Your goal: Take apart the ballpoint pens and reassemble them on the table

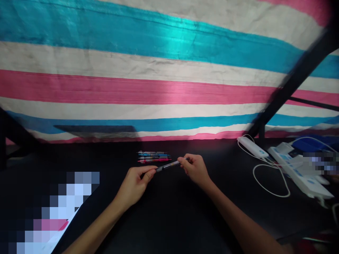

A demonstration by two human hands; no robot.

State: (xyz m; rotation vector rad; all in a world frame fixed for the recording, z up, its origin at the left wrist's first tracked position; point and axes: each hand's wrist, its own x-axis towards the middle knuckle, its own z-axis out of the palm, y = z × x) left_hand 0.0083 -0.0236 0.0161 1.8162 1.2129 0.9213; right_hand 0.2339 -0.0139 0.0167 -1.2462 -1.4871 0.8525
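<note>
A slim pen (169, 165) with a clear barrel and a dark grip is held between both hands, a little above the black table (169, 218). Pinched on its left end is my left hand (136, 185), thumb and fingers together. My right hand (195, 169) grips the other end, its fingertips covering that part of the pen. Just behind lie several pens (155, 154) side by side, blue and dark ones among them, with a red pen (155, 160) nearest to my hands.
On the right are a white power strip (299, 173), a white adapter (253, 147) and looping white cables (271, 195). A blue item (312, 144) sits behind them. A partly blurred bright sheet or screen (57, 240) is at lower left. Striped sheeting (159, 91) hangs behind, with a dark slanted bar (288, 84).
</note>
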